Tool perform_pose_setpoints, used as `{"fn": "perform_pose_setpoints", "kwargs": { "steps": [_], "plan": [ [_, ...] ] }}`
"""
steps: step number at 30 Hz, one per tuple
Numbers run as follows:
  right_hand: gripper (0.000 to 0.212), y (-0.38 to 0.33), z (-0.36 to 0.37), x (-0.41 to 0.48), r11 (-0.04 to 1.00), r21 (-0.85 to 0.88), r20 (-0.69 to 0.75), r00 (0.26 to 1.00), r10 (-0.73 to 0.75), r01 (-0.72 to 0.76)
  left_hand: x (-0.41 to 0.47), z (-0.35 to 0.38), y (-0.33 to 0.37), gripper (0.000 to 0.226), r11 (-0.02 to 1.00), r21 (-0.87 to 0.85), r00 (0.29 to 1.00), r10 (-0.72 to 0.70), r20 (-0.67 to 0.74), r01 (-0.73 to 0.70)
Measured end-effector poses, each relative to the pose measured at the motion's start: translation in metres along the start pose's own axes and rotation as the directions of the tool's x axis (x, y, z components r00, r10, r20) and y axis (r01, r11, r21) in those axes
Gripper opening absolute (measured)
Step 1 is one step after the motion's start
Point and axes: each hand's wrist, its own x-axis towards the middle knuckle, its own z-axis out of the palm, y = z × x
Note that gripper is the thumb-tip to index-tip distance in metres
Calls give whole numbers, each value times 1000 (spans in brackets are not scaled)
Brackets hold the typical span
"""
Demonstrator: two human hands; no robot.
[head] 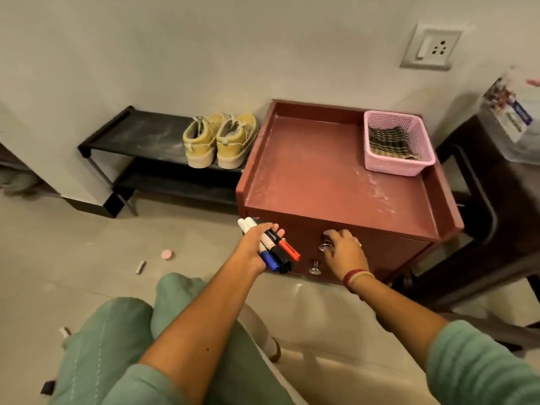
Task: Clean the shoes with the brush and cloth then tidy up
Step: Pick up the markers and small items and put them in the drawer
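A pair of yellow shoes [217, 140] stands on the top shelf of a black shoe rack [134, 133] against the wall. A striped cloth [390, 141] lies in a pink basket [409, 168] at the back right of the red-brown cabinet's top [309, 176]. My left hand [260, 239] holds several markers [277, 249] with red, black and blue caps in front of the cabinet. My right hand [343, 249] grips the upper metal knob [325, 246] on the cabinet's front. A second knob [315, 268] sits just below. No brush is in sight.
A dark wooden table [502, 182] with a plastic-wrapped item stands to the right of the cabinet. On the floor at left lie a pink round object [167, 254] and a small stick-like piece [140, 267]. A wall socket [432, 49] is above. My green-clad knees fill the foreground.
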Motion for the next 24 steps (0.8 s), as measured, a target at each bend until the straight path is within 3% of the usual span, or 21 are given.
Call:
{"fn": "perform_pose_setpoints", "kwargs": {
  "steps": [4,7,11,16,18,21,24],
  "plan": [
    [43,12,17,-1,993,-104,173,984,-34,53,11,-16,-5,11,999,-18,998,36,-49,-37],
    [39,13,22,-1,992,-113,167,985,-43,62,15,-19,-3,2,996,-15,995,92,-32,-93],
    [41,10,18,-2,983,-164,176,983,-50,79,15,-21,-1,7,987,-6,987,159,-18,-159],
    [34,4,3,-28,921,-319,251,957,-146,224,8,-25,-2,11,980,7,980,198,18,-198],
    [27,4,-11,-37,861,-374,149,939,-310,344,5,-26,-3,13,980,18,980,198,36,-199],
    [26,14,-30,-48,799,-397,-62,855,-515,452,2,-26,-5,12,981,47,980,185,69,-188],
    [37,32,-41,-58,907,-298,-171,918,-358,298,-2,-24,-7,15,986,69,984,147,104,-154]
  ]
}}
